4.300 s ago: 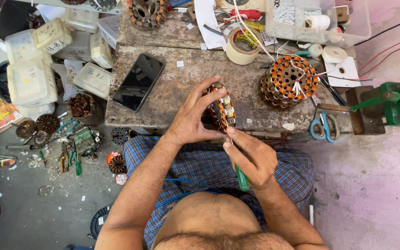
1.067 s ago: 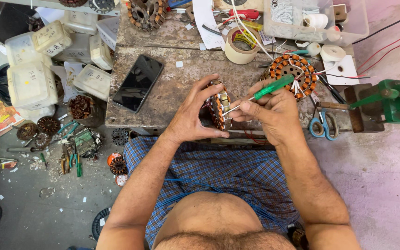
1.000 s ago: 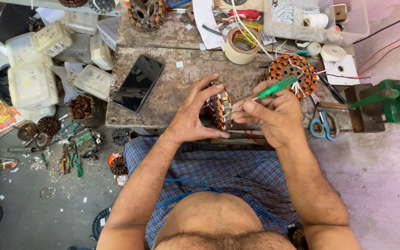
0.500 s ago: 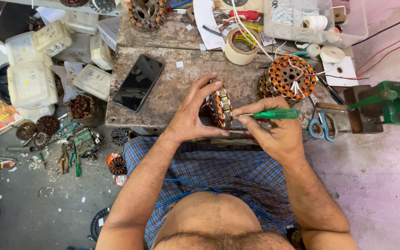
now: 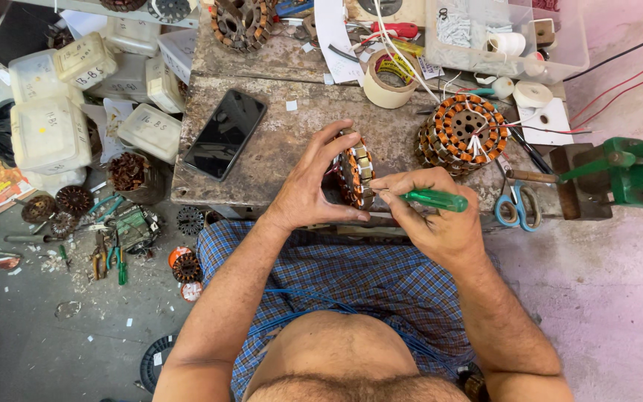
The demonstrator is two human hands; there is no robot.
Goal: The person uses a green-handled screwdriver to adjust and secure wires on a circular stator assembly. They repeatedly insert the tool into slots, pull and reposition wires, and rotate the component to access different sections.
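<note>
Workbench [image 5: 277, 141]: hands grip stator [image 5: 356, 171], green screwdriver [image 5: 434, 199].

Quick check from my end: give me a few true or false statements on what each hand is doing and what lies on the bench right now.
1. The left hand grips the stator core on edge. True.
2. The right hand holds scissors. False: it holds a green-handled tool; the scissors lie on the bench.
3. The phone lies left of the left hand. True.
4. The tape roll sits on the floor. False: it is on the bench.
</note>
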